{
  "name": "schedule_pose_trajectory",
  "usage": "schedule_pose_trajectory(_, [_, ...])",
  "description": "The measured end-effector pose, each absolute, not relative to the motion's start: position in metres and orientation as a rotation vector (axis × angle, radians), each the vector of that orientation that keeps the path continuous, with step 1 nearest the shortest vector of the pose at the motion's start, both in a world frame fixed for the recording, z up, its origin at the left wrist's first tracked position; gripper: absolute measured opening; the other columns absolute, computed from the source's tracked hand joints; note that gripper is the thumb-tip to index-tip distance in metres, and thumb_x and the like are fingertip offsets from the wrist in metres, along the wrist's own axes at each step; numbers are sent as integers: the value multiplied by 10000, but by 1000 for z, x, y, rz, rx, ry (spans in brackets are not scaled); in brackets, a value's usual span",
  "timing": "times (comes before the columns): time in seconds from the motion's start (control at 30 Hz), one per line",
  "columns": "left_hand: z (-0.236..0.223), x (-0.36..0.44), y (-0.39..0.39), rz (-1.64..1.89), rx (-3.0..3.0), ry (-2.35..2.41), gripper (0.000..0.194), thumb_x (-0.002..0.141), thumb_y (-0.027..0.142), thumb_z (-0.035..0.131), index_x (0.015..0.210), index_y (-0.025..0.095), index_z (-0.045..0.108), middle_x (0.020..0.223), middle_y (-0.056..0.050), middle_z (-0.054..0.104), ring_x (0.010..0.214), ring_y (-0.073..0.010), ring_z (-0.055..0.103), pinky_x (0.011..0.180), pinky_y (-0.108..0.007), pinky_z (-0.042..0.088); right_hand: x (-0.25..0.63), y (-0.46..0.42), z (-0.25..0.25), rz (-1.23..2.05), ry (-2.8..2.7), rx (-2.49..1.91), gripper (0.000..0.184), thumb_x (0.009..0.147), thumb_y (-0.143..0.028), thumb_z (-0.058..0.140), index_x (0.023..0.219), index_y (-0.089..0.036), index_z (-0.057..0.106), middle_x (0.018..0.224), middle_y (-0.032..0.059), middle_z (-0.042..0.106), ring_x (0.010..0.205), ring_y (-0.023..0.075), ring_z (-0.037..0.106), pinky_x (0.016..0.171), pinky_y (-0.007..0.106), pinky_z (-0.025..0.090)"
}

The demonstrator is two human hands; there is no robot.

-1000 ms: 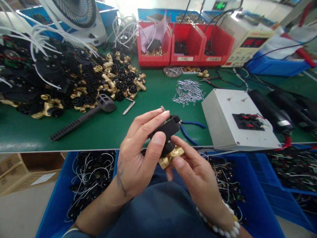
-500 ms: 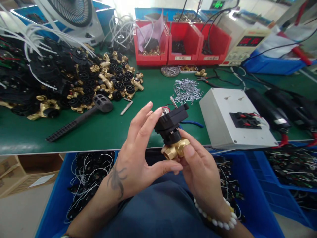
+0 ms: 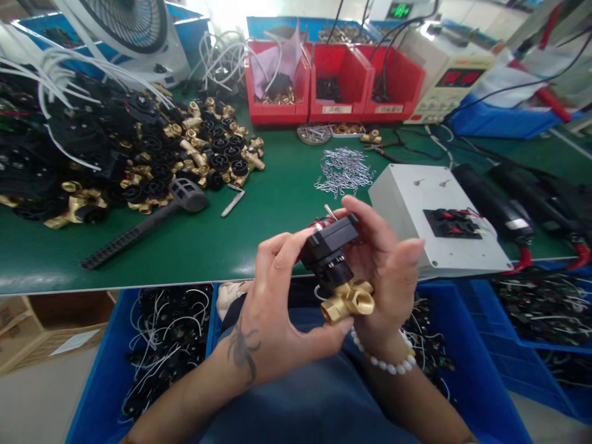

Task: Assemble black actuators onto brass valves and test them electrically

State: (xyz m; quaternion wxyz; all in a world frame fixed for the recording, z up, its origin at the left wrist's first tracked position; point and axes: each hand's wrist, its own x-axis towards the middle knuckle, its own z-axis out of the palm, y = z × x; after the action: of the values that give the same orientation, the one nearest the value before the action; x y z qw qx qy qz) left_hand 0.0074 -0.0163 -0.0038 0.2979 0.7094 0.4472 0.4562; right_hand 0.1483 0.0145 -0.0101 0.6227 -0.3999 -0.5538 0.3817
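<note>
A valve unit [image 3: 337,271] is resting between the person's left grip [image 3: 277,296] and right grip [image 3: 387,277], at the near edge of the tabletop [image 3: 259,240]. On the person's left, a mallet [image 3: 143,226] is lying before a heap of fittings [image 3: 219,163], with a fan [image 3: 132,24] standing behind. Three bins [image 3: 358,111] are sitting side by side at the back, with small parts [image 3: 283,97] lying in them. A pile of clips [image 3: 346,169] is lying before the bins, left of a switch box [image 3: 462,250]. A power supply [image 3: 441,95] is standing right of the bins. Below the tabletop, crates [image 3: 483,364] are holding assemblies [image 3: 171,327].
</note>
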Motion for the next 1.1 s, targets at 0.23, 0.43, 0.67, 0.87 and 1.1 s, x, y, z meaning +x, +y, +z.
schedule_pose_trajectory(0.23, [3, 15, -20, 1240, 1875, 1256, 863, 709, 294, 803, 1457, 292, 372, 1352, -91, 464, 1282, -305, 535, 1054, -479, 588, 139, 22, 7, 797, -1137, -995, 412, 1007, -493, 349, 1028, -230, 665, 1041, 99, 661, 987, 260, 658, 868, 426, 594])
schedule_pose_trajectory(0.43, [0, 18, -24, 1327, 1846, 1308, 800, 730, 314, 793, 1431, 288, 407, 1247, -70, 504, 1165, -261, 591, 987, -432, 616, 136, 21, 10, 968, -1063, -1000, 395, 982, -542, 390, 1010, -242, 645, 1059, 89, 676, 962, 272, 677, 886, 466, 601])
schedule_pose_trajectory(0.67, [0, 26, -27, 1365, 1835, 1325, 781, 733, 327, 800, 1414, 311, 420, 1197, -59, 513, 1097, -235, 610, 949, -401, 628, 140, 23, 16, 983, -1073, -1106, 404, 971, -510, 296, 933, -239, 594, 988, 122, 651, 946, 280, 661, 812, 447, 600])
schedule_pose_trajectory(0.87, [-11, 15, -16, 1215, 1797, 1336, 748, 774, 363, 770, 1422, 277, 407, 1220, -69, 518, 1153, -253, 606, 957, -440, 621, 140, 30, -6, 937, -1122, -1151, 439, 1002, -533, 344, 1055, -218, 645, 1075, 94, 695, 1017, 239, 678, 910, 415, 571])
schedule_pose_trajectory(1.1, [-35, -6, -2, 1226, 1599, 1455, 678, 802, 360, 751, 1398, 232, 456, 1225, -70, 504, 1186, -232, 585, 997, -417, 601, 249, 83, 24, 88, -1459, -1458, 218, 903, -327, 662, 1087, -213, 687, 1069, 76, 719, 992, 198, 690, 891, 356, 554])
